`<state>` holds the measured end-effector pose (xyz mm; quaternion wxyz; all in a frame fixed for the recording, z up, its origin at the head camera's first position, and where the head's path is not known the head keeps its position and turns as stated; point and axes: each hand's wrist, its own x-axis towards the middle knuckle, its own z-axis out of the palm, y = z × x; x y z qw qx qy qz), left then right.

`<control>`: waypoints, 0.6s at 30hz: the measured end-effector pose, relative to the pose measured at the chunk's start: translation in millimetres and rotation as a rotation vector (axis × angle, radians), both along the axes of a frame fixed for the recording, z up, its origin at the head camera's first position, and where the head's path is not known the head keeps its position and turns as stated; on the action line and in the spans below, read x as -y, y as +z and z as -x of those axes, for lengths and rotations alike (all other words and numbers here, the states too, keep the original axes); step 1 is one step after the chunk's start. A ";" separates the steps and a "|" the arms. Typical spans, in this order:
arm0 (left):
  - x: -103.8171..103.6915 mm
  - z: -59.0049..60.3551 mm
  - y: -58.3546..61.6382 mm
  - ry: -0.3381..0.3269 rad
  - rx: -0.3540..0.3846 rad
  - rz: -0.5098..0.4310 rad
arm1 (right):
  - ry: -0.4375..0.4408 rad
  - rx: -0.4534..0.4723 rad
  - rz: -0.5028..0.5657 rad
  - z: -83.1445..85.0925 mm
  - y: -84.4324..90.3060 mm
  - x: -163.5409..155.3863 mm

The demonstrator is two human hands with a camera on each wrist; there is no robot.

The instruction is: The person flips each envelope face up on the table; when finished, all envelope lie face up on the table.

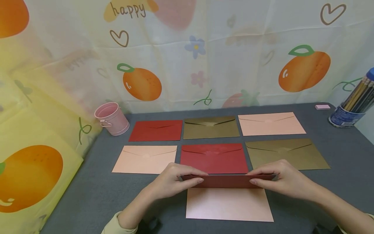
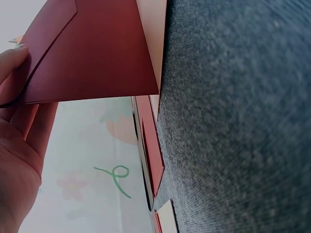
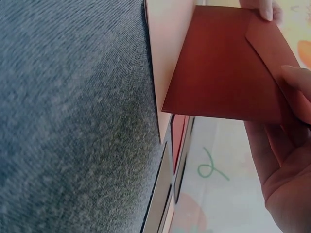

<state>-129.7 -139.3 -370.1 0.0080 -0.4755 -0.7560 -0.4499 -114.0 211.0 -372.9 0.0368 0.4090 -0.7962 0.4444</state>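
Pink envelope [image 1: 229, 204] flat before you; both hands, left hand [image 1: 170, 183] and right hand [image 1: 284, 182], pinch red envelope [image 1: 228, 181] ends above it. Lowering squarely seems next.

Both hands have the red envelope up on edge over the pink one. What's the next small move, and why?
Probably lower the red envelope flat. The left hand and right hand pinch its two ends, and it stands tilted over the far edge of the pink envelope. Six other envelopes already lie flat in two rows behind.
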 end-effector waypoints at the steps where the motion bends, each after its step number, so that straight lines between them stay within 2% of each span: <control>1: 0.2 0.2 -0.1 0.003 -0.002 -0.001 | -0.005 0.002 -0.002 0.1 0.2 -0.2; 7: 3.8 1.7 1.0 0.029 -0.013 -0.015 | -0.029 -0.013 -0.012 2.9 1.5 2.1; 10: 9.3 2.3 4.1 0.068 0.018 -0.014 | -0.062 0.026 -0.042 6.0 3.2 8.8; 12: 15.2 2.8 7.3 0.117 0.073 0.004 | -0.096 0.102 -0.066 8.1 5.5 15.7; 15: 28.5 5.0 14.0 0.185 0.208 0.040 | -0.146 0.210 -0.107 12.7 7.9 29.3; 18: 47.0 10.4 21.1 0.215 0.340 0.082 | -0.153 0.307 -0.120 18.9 8.4 46.6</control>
